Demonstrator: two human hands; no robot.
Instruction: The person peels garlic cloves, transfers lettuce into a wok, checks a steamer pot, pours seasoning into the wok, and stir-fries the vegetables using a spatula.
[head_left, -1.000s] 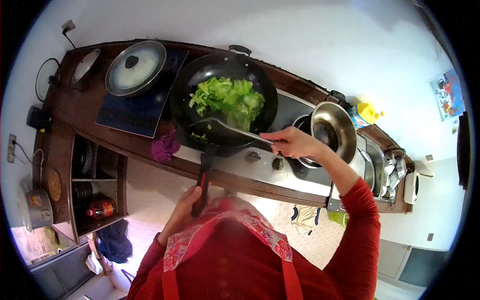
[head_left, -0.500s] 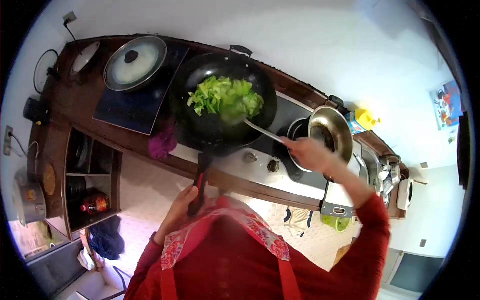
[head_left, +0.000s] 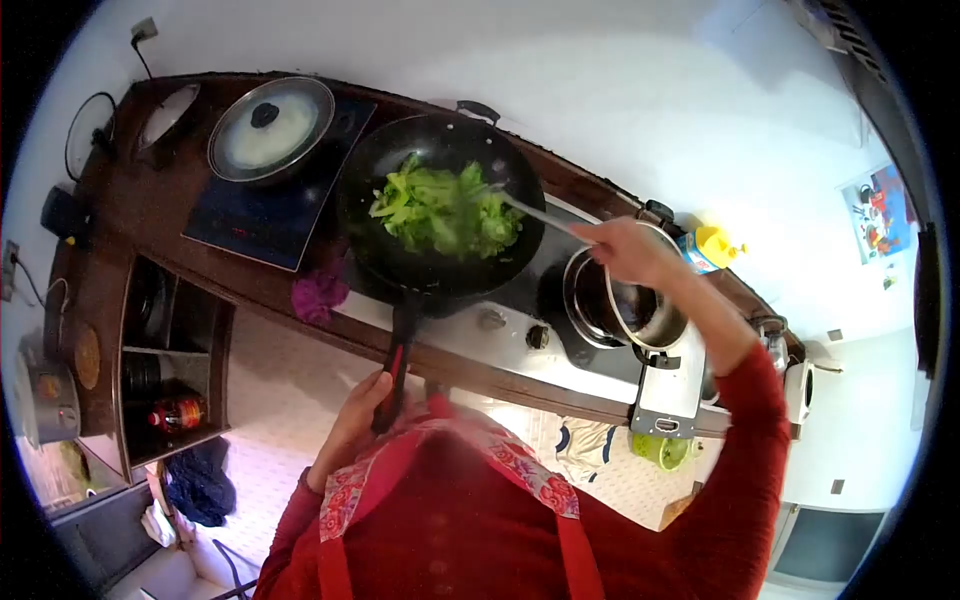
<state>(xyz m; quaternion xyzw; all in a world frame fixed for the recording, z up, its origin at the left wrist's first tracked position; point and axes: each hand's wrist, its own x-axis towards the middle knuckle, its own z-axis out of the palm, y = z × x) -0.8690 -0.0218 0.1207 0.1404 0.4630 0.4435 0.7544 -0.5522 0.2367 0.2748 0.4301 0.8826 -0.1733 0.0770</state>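
Note:
A black wok (head_left: 430, 280) stands on the gas stove (head_left: 470, 330), with chopped leafy greens (head_left: 435, 215) in its middle. My left hand (head_left: 364, 402) is closed around the near end of the wok's black handle (head_left: 404, 335). Over the right part of the stove, my right hand (head_left: 632, 252) grips a long metal spatula (head_left: 548, 216). The spatula's far end reaches into the right side of the greens, where it is blurred and partly hidden. Below my right hand sit steel pots (head_left: 592, 310), one of them tilted.
Left of the wok, a glass-lidded pan (head_left: 270, 135) rests on a dark induction cooktop (head_left: 255, 222). A purple cloth (head_left: 320, 292) lies at the counter's front edge. Behind the pots stands a yellow-topped container (head_left: 712, 248). Open shelves (head_left: 170, 350) are below left.
My right hand has moved up and slightly right, shifting the spatula to the upper right of the greens. The greens are spread differently. My left hand stays on the handle.

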